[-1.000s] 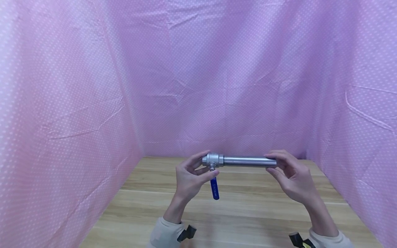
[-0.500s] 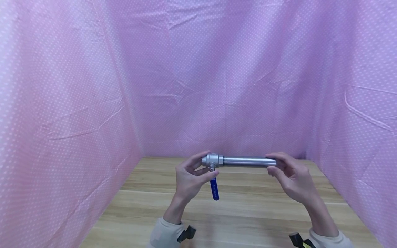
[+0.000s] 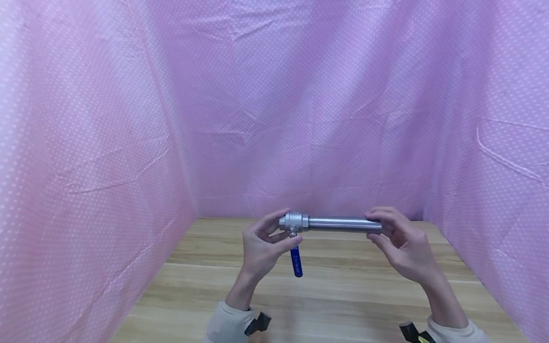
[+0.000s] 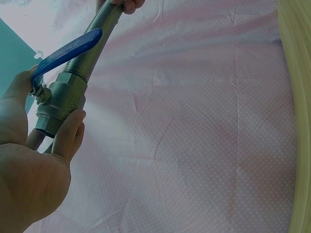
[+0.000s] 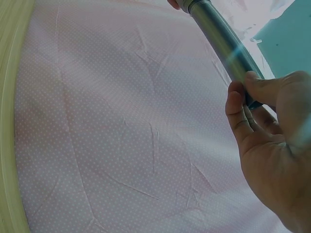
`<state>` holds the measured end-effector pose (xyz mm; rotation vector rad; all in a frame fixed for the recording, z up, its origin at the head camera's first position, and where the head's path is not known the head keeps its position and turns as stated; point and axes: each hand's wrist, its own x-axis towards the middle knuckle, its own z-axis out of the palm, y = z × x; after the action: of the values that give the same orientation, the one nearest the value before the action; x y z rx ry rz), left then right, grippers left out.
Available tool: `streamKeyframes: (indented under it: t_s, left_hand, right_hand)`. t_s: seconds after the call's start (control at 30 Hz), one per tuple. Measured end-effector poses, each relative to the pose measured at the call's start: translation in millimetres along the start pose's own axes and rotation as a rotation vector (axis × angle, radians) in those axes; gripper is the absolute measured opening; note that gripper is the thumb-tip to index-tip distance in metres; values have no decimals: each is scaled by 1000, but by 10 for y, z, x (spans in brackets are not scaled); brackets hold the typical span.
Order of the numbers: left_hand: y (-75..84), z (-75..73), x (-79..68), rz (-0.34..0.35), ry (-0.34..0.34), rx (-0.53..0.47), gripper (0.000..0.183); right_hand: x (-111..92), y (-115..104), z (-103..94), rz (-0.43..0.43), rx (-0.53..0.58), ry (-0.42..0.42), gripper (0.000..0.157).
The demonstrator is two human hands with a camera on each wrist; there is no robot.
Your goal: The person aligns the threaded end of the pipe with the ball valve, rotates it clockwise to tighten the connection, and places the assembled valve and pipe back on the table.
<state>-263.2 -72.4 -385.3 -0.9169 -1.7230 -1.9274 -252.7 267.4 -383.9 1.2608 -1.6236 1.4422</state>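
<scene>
A silver ball valve (image 3: pixel 294 221) with a blue lever handle (image 3: pixel 296 262) is joined to a steel pipe (image 3: pixel 339 224), held level above the table in the head view. My left hand (image 3: pixel 262 247) grips the valve body, its thumb by the base of the lever. With thumb and fingers my right hand (image 3: pixel 405 245) pinches the pipe's far right end. In the left wrist view, threads (image 4: pixel 77 68) show on the pipe where it enters the valve (image 4: pixel 60 99). The right wrist view shows the pipe (image 5: pixel 226 41) between the thumb and fingers.
A wood-grain table (image 3: pixel 326 300) lies beneath both hands. Pink dotted cloth (image 3: pixel 300 119) hangs at the back and on both sides. Black wrist mounts (image 3: pixel 258 324) sit at the sleeve cuffs.
My right hand's fingers and thumb have shifted slightly on the pipe end, back and then forward again. The left hand and valve stay nearly still.
</scene>
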Motion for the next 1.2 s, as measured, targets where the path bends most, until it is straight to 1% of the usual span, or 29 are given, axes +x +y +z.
streamKeyframes:
  t_s: [0.1,0.27,0.33,0.47,0.57,0.7,0.93,1.03,1.13,1.2]
  left_hand:
    - [-13,-2,-4,-2,1,-2,63]
    - [-21,2,-2,-17,2,-4,63]
    - [-21,3,-3,-25,3,-2,63]
    - [-20,2,-12,-37,8,4,64]
    - [-21,2,-18,-36,9,8,64]
    - [-18,5,-15,-36,7,9,63]
    - [-12,6,-13,-40,7,1,65]
    - [-12,6,-13,-39,8,0,65]
    - [-16,5,-12,-36,9,-1,66]
    - [-22,3,-11,-33,10,-3,66]
  right_hand:
    - [-9,18,0,-17,-20,1,42]
    - [-11,25,-2,-31,-85,13,41]
    - [-8,23,-4,-32,-87,16,40]
    - [-5,22,-3,-31,-72,13,49]
    - [-6,23,-2,-31,-84,14,47]
    - [-16,18,2,-15,-128,27,42]
    - [-43,13,16,37,-206,57,39]
    - [-31,-5,23,51,-181,58,45]
    - [-10,-17,26,54,-116,40,53]
    - [-4,-4,23,42,-67,29,54]
